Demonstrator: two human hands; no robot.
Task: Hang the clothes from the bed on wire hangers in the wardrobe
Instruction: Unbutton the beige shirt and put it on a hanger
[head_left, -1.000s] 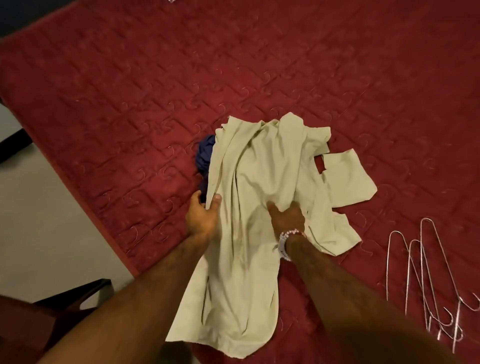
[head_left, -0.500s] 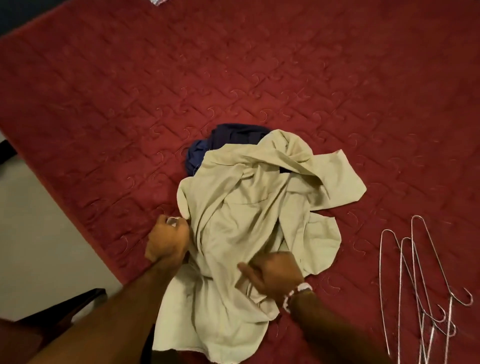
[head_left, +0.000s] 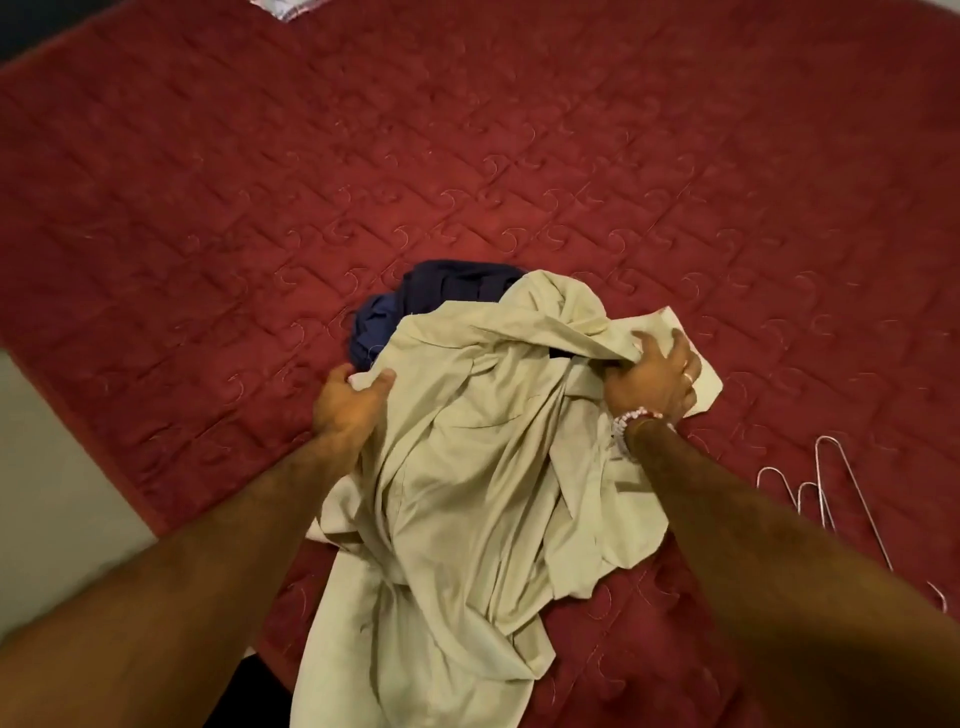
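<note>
Both hands: gripping beige shirt (head_left: 467, 467)
left hand (head_left: 348, 402): 9 o'clock edge
right hand (head_left: 652, 384): 2 o'clock fold
wire hangers (head_left: 826, 488): 3 o'clock, on bed (head_left: 467, 156)

Dim light — pale floor (head_left: 47, 493) beside red quilted bedspread (head_left: 467, 156).

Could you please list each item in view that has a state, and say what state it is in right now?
Beige shirt: crumpled on the bed, gripped at two places, lower end draped over the bed's edge.
Navy garment: bunched, partly under the shirt.
Wire hangers: lying loose on the red quilt, bare.
Left hand: closed on the shirt's left edge.
Right hand: closed on the shirt's upper right fold.
</note>
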